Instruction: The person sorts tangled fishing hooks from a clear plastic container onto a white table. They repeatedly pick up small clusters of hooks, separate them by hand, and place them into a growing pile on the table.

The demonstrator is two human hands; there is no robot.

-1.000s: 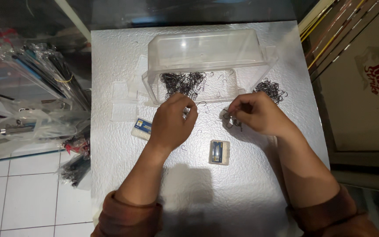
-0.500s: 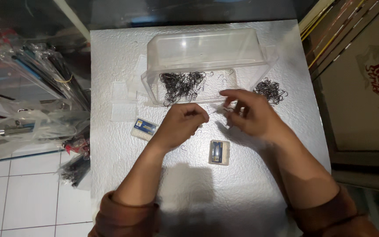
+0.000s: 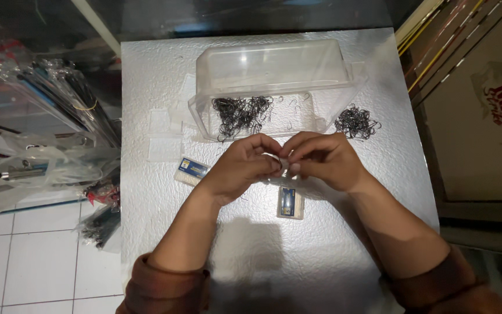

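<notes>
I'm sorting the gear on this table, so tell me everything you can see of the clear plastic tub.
The clear plastic tub is a see-through, rectangular container with rounded corners, lying on the white textured tabletop at its far end. A tangle of small dark hooks sits inside its near part. A second hook pile lies outside, to its right. Neither hand touches it; both are just in front.

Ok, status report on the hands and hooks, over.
Left hand and right hand pinched together, item hidden. Hook pile in clear box. Nothing blocking.
</notes>
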